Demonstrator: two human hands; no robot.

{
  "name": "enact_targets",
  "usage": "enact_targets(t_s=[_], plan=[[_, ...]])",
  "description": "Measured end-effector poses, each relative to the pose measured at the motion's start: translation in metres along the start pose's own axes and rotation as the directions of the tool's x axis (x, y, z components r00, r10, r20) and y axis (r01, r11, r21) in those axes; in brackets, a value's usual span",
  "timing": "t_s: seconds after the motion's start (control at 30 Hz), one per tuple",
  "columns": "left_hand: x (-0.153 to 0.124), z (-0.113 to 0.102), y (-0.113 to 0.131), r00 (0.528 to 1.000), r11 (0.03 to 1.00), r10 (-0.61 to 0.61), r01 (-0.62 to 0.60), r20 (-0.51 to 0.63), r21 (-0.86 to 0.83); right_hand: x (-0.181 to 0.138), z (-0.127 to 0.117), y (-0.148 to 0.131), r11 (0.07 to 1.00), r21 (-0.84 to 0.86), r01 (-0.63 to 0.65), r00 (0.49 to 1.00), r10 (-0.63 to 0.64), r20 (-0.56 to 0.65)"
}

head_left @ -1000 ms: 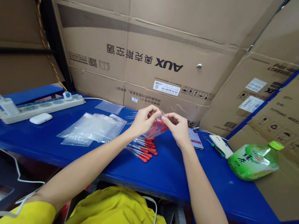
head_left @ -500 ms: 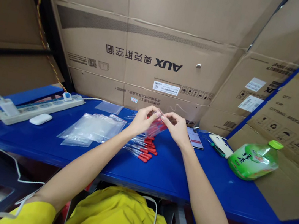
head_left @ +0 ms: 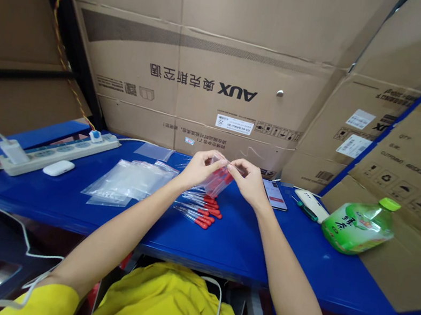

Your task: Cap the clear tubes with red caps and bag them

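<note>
My left hand (head_left: 199,169) and my right hand (head_left: 249,182) both pinch the top edge of a small clear plastic bag (head_left: 217,181) with red-capped items inside, held just above the blue table (head_left: 245,239). Below the bag lies a row of several thin tubes with red caps (head_left: 201,209). A pile of empty clear bags (head_left: 129,180) lies to the left of my left forearm.
A white power strip (head_left: 57,150) and a white earbud case (head_left: 58,167) sit at the left. A phone (head_left: 275,194), a white device (head_left: 311,204) and a tilted green bottle (head_left: 357,227) are at the right. Cardboard boxes (head_left: 206,86) wall the back.
The bag between my fingers has dropped slightly and hangs more upright; both hands stay pinched on its top edge in nearly the same place.
</note>
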State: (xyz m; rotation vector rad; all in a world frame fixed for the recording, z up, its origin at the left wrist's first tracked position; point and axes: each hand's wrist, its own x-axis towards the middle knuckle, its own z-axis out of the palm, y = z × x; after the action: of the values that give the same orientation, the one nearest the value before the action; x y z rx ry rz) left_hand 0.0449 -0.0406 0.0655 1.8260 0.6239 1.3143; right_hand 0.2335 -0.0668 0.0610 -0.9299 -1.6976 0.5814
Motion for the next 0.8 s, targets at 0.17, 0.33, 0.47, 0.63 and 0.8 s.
enact_targets(t_s=[0.17, 0.33, 0.47, 0.63, 0.8], plan=[[0.0014, -0.0015, -0.0041, 0.992, 0.998, -0.061, 0.057, -0.110, -0.038, 0.0004, -0.0035, 0.0011, 1.000, -0.012, -0.014, 0.999, 0.014, -0.034], [-0.0002, -0.0020, -0.0025, 0.992, 0.988, -0.127, 0.125, -0.013, -0.090, -0.0005, -0.0061, -0.0002, 0.998, -0.058, 0.014, 1.000, -0.015, -0.025], [-0.0017, -0.0021, 0.0004, 0.989, 0.983, -0.134, 0.141, 0.068, -0.113, -0.0009, -0.0043, -0.0023, 0.998, -0.063, 0.028, 0.999, -0.030, -0.022], [-0.0019, -0.0039, -0.0002, 0.991, 0.982, -0.135, 0.133, -0.003, -0.132, -0.0003, -0.0054, -0.0024, 1.000, 0.016, -0.004, 0.999, 0.005, -0.044], [-0.0011, -0.0039, -0.0013, 0.996, 0.990, -0.093, 0.091, -0.011, -0.110, -0.0004, -0.0081, -0.0023, 1.000, -0.003, -0.005, 0.999, 0.004, -0.047]])
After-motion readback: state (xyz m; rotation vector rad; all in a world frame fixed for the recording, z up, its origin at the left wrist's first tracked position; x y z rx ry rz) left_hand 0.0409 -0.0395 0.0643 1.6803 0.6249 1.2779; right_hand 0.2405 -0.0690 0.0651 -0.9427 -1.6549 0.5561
